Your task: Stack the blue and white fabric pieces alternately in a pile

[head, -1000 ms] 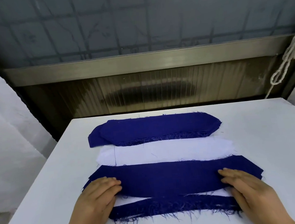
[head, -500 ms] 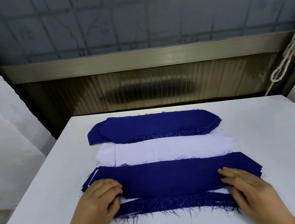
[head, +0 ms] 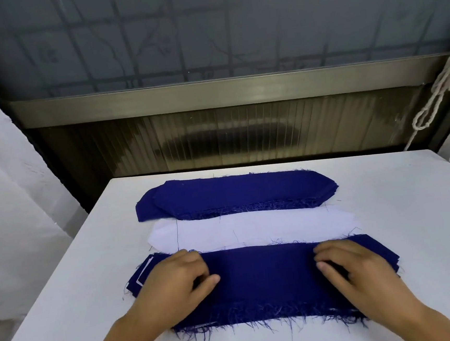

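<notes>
Nearest me on the white table (head: pixel 412 208) lies a pile (head: pixel 263 281) with a blue fabric piece on top; white edges peek out at its left end. My left hand (head: pixel 174 286) rests flat on the pile's left part and my right hand (head: pixel 360 272) on its right part, fingers bent slightly, both pressing the top piece. Behind the pile lies a stack of white pieces (head: pixel 250 229). Farther back sits a stack of blue pieces (head: pixel 234 194) with frayed front edges.
A dark ribbed panel and metal rail (head: pixel 225 91) stand behind the table's far edge. A white rope (head: pixel 435 97) hangs at the right. White cloth hangs at the left beyond the table's side.
The top blue piece slid toward me and now covers the pile, hiding the white strip and lower blue edge seen before. Both hands moved farther onto the piece.
</notes>
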